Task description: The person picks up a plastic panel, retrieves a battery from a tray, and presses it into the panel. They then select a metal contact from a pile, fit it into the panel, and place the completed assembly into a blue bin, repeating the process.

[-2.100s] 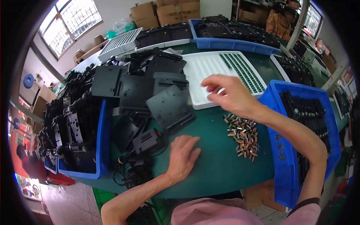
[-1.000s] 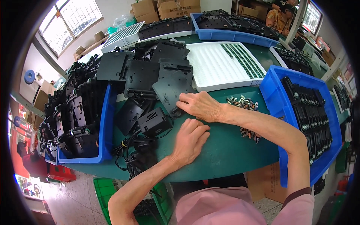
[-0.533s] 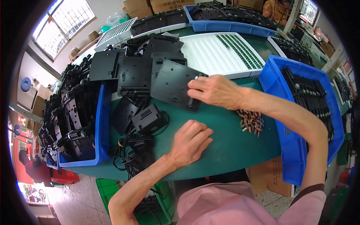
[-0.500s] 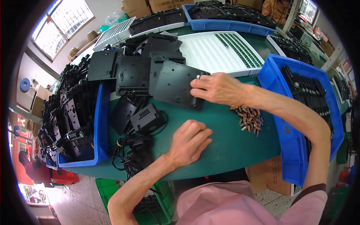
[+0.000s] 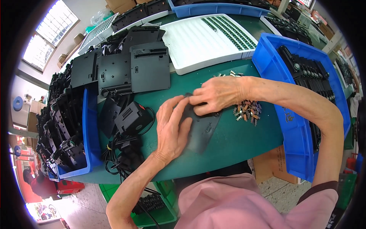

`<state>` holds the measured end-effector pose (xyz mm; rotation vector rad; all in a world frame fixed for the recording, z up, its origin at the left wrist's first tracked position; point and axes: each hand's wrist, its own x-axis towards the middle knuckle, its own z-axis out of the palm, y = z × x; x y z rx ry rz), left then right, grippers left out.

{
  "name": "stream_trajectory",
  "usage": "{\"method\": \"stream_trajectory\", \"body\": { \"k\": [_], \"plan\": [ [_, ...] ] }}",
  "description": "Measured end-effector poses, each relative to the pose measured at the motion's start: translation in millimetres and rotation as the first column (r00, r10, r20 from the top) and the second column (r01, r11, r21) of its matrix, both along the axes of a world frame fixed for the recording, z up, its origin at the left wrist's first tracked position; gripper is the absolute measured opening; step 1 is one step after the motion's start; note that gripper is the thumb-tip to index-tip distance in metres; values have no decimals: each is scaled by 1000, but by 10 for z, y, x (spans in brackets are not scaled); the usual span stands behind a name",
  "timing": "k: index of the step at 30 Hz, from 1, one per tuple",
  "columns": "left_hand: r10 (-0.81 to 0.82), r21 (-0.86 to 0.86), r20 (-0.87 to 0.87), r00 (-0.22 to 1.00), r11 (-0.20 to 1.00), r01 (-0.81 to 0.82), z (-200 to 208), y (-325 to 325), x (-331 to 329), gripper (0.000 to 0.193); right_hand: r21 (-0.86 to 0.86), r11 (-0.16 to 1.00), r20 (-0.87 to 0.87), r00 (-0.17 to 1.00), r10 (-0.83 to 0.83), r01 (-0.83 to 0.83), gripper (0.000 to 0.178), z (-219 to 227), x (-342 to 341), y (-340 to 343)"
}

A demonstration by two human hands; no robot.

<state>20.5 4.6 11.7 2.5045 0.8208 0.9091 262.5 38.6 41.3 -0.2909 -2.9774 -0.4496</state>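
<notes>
A black plastic panel [image 5: 204,131], smeared by motion, is tilted over the green tabletop in front of me. My right hand [image 5: 219,93] has its fingers curled onto the panel's upper end. Beside the panel's left edge is my left hand [image 5: 171,128], its fingers stretched out and thumb apart. The left fingertips reach the panel's upper left corner; whether they press on it I cannot tell. Several similar black panels [image 5: 150,74] lie in a pile to the far left. Close to my right wrist is a heap of small metal and brown parts [image 5: 248,111].
A black boxy device with a cable [image 5: 132,117] sits left of my left hand. Blue bins of black parts stand at the left [image 5: 88,131] and right [image 5: 291,133]. Behind are a white slotted tray [image 5: 187,63] with rows of small green pieces and another blue tray [image 5: 217,10].
The panel in my right hand has come off the pile, nearer to me, and turned. My left hand has uncurled and moved up and left beside it. The view has shifted slightly.
</notes>
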Motion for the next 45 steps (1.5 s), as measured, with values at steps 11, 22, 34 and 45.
{"method": "stream_trajectory", "body": {
  "k": [11,22,34,45],
  "plan": [
    [-32,9,-213,977,999,35,155,19,141,74,-435,811,-138,861,-489,391,29,315,162,-53],
    [70,83,-164,984,995,-57,37,93,335,35,-563,339,-132,322,-937,754,16,269,547,78],
    [11,-2,-52,999,1000,-11,-42,247,240,38,-472,115,-206,18,-978,874,22,403,1112,1138],
    [29,-67,-78,997,997,-35,-10,244,207,34,-351,177,-345,49,-937,920,14,-138,1212,1660]
  ]
}}
